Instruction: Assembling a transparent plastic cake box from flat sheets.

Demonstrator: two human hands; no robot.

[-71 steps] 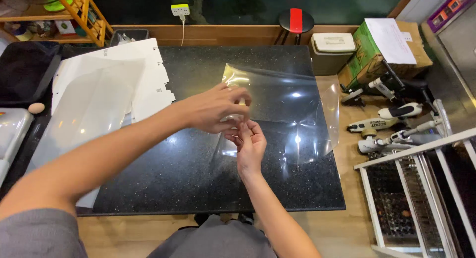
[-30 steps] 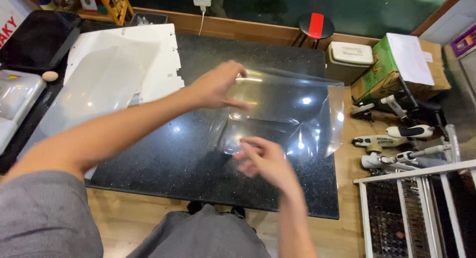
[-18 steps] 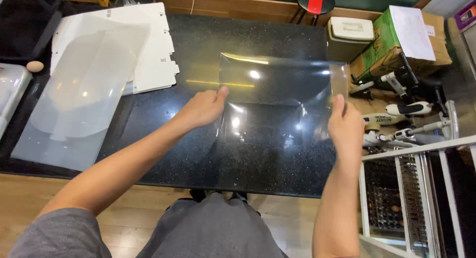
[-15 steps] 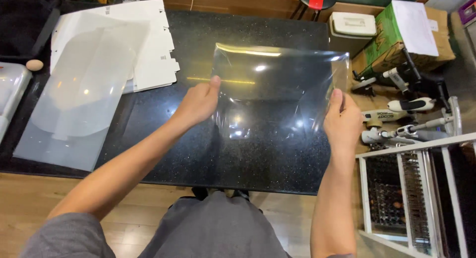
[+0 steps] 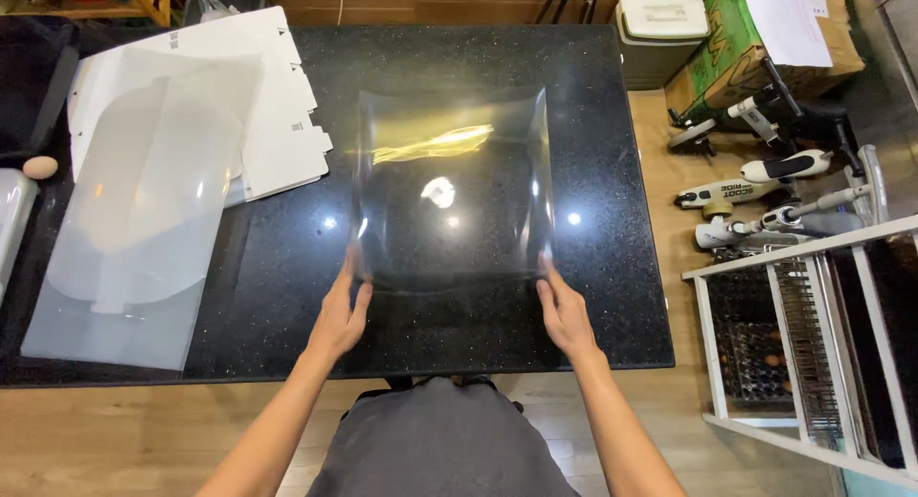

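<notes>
A clear plastic sheet is held flat over the tabletop centre, approx. square, long axis not clear, far edge twd the back edge. It is glossy w/ glare spots. Near corners are pinched by left hand and right hand. Frosted sheets lie at the left edge; a green-and-brown carton sits beyond the right back corner.

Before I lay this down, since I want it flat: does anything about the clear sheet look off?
Yes. The clear sheet bows upward across the black table instead of lying flat. The left hand and right hand hold its near corners, and its side edges look wavy.
</notes>
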